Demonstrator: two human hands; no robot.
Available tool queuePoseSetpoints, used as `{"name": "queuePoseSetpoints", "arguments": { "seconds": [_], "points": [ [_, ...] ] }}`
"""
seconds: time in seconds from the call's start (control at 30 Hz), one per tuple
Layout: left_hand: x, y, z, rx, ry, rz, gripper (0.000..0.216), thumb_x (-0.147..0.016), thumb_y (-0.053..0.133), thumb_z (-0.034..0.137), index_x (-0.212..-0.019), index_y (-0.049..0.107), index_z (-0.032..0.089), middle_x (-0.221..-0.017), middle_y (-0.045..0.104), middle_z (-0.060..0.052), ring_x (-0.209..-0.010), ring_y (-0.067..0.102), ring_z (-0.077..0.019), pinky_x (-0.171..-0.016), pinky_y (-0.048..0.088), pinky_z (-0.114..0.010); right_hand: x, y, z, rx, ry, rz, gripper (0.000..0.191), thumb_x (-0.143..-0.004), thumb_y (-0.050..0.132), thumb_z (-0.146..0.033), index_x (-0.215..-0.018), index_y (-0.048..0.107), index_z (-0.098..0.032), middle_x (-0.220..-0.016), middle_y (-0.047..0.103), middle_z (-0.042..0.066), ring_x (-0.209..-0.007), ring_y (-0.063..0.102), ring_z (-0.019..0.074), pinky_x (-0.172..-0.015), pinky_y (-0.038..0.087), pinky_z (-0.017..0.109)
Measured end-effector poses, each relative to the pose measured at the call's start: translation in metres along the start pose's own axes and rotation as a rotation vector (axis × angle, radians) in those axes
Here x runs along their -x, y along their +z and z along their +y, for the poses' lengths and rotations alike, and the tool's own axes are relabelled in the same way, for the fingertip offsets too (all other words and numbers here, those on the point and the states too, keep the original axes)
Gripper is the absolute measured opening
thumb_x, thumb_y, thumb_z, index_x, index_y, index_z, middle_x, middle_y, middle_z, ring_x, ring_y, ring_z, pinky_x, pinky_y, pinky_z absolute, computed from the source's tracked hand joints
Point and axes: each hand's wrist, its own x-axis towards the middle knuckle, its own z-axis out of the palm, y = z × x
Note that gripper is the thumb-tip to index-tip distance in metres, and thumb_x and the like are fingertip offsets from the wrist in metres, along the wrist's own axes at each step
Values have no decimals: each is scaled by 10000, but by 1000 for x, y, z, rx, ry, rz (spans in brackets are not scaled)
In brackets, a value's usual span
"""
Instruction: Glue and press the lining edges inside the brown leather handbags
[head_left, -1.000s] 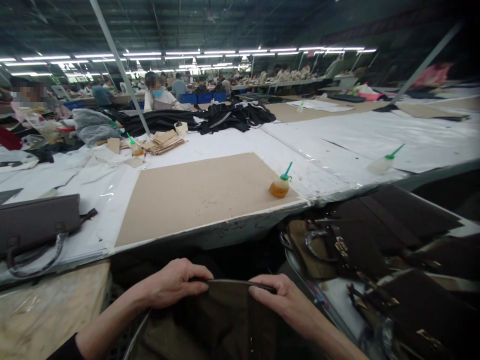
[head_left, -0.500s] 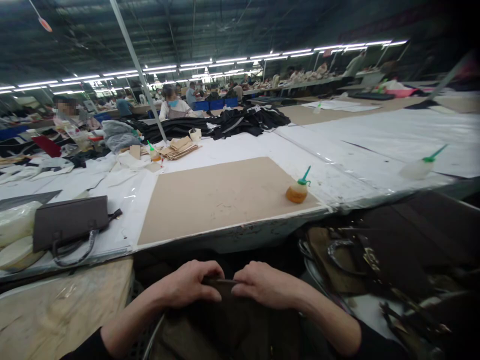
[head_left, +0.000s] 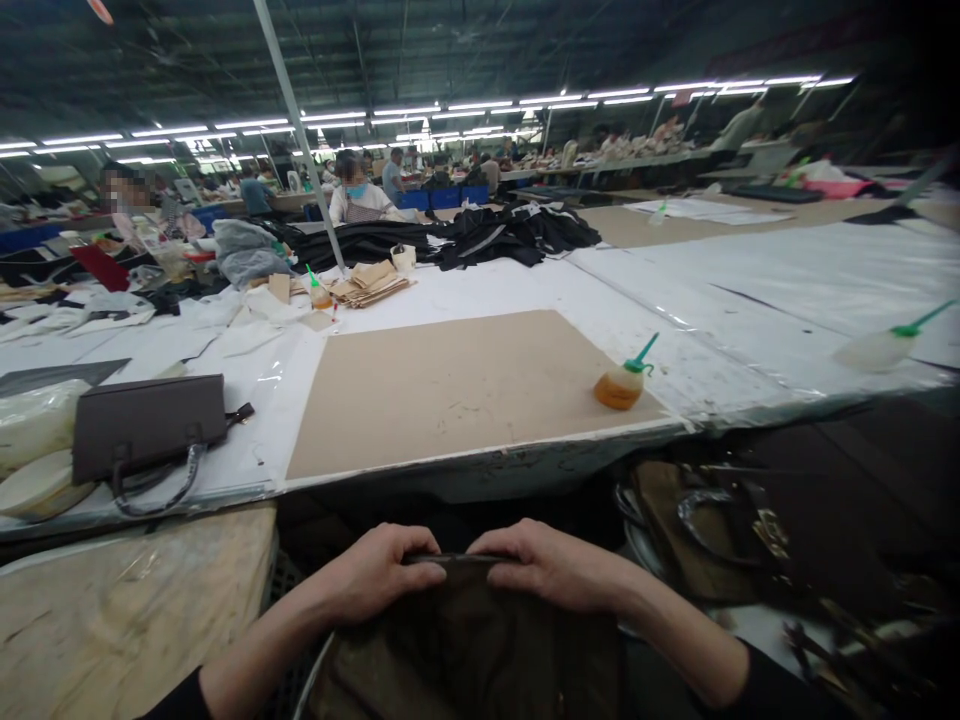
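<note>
Low in front of me is a dark brown bag (head_left: pixel 472 640), its top edge running level between my hands. My left hand (head_left: pixel 386 572) pinches this edge from the left, thumb on the near side and fingers over the far side. From the right, my right hand (head_left: pixel 547 565) grips the same edge in a like way. A short stretch of the rim shows between the two hands. The lower part of the bag is in shadow and runs out of the picture.
A tan board (head_left: pixel 465 390) lies on the white-covered table (head_left: pixel 517 285), with a glue bottle (head_left: pixel 619 388) on its right corner. A brown handbag (head_left: pixel 150 425) lies at left. More brown bags (head_left: pixel 712 520) are piled at right. A worker (head_left: pixel 360 195) sits across the table.
The view has swung a little left, so the table things sit further right. My right thumb has slid slightly right along the bag's edge. Both hands keep their hold.
</note>
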Motion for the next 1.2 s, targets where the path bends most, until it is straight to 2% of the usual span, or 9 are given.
{"name": "queuePoseSetpoints", "arguments": {
  "seconds": [0.23,0.33,0.43,0.53,0.67,0.83,0.93,1.1,1.2],
  "points": [
    [-4,3,-9,-41,17,47,212,-816,666,391,-841,700,184,-737,637,35,-712,546,-146,-594,357,-223,-4,-2,2,-62,-3,-38,328,-885,565,-242,-1169,728,-267,-1042,768,-12,-938,686,209,-821,477,260],
    [-5,7,-12,6,11,74,203,-784,696,375,-800,698,172,-706,632,33,-683,534,-142,-567,337,-220,-8,0,-3,-35,20,-38,307,-881,598,-311,-1151,731,-253,-1021,765,1,-910,680,206,-774,472,244],
    [-6,12,-15,65,0,98,197,-751,724,352,-778,694,159,-684,618,33,-664,515,-133,-557,328,-216,-18,8,-10,96,36,-26,293,-854,644,-421,-1070,750,-254,-879,747,-7,-793,656,183,-655,434,218],
    [-4,14,-17,101,-18,112,189,-715,750,317,-782,686,153,-688,616,34,-664,513,-131,-558,336,-211,-29,16,-16,207,11,12,229,-880,602,-394,-895,764,-233,-693,663,-21,-668,588,147,-582,368,211],
    [8,8,-14,156,-47,95,252,-658,773,228,-886,693,159,-757,651,33,-720,562,-146,-603,389,-209,-30,22,-18,266,-21,52,222,-895,571,-338,-806,733,-216,-616,592,-28,-599,529,125,-566,328,216],
    [30,1,-5,205,30,39,336,-837,648,273,-1171,657,235,-1027,700,19,-950,614,-183,-793,446,-238,-25,23,-17,318,-32,99,204,-908,554,-309,-833,726,-227,-647,641,-19,-611,568,128,-568,326,211],
    [35,1,-6,74,42,64,264,-945,525,355,-1121,683,236,-1046,713,11,-964,627,-188,-809,440,-242,-26,25,-20,352,-33,122,193,-911,554,-305,-861,730,-241,-675,679,-13,-631,604,136,-579,333,212],
    [30,7,-10,-332,12,156,354,-992,428,425,-907,700,214,-777,700,-4,-712,625,-170,-619,375,-236,-29,31,-23,440,-18,177,288,-943,508,-336,-770,700,-208,-649,682,25,-636,627,177,-569,311,247],
    [25,10,-8,-543,32,193,387,-996,411,416,-800,671,207,-679,663,-20,-629,597,-170,-574,317,-257,-30,33,-21,472,2,197,315,-958,484,-339,-768,694,-201,-677,699,48,-673,649,210,-578,310,264]
  ]
}}
